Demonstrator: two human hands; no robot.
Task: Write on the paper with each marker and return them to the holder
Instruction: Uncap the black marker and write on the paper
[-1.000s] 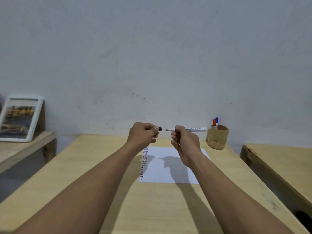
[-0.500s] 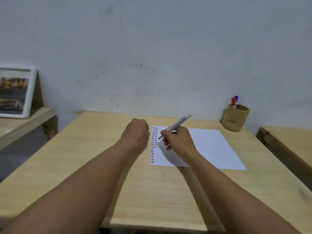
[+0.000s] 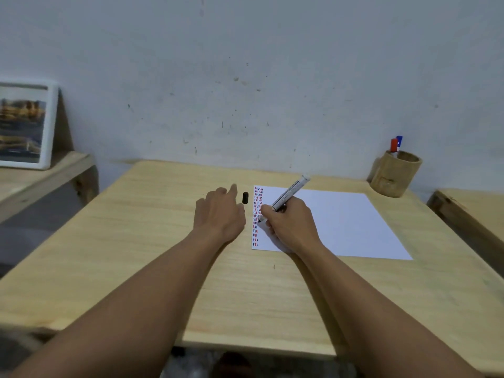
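Observation:
A white paper (image 3: 335, 222) lies on the wooden table (image 3: 152, 241), with short red, blue and black dashes in a column along its left edge. My right hand (image 3: 289, 225) grips a white-barrelled black marker (image 3: 290, 192), its tip touching the paper beside the dashes. The marker's black cap (image 3: 245, 198) lies on the table just left of the paper. My left hand (image 3: 221, 214) rests on the table beside the cap, fingers loose and holding nothing. A wooden holder (image 3: 394, 177) at the back right holds a red marker (image 3: 393, 145) and a blue marker (image 3: 399, 139).
A framed picture (image 3: 24, 126) leans on a low wooden shelf (image 3: 43, 175) at the left. A second wooden table (image 3: 474, 211) stands at the right, across a narrow gap. A grey wall runs behind the table.
The cap left my left hand and now lies on the table; that hand opened beside it. My right hand lowered the marker tip onto the paper.

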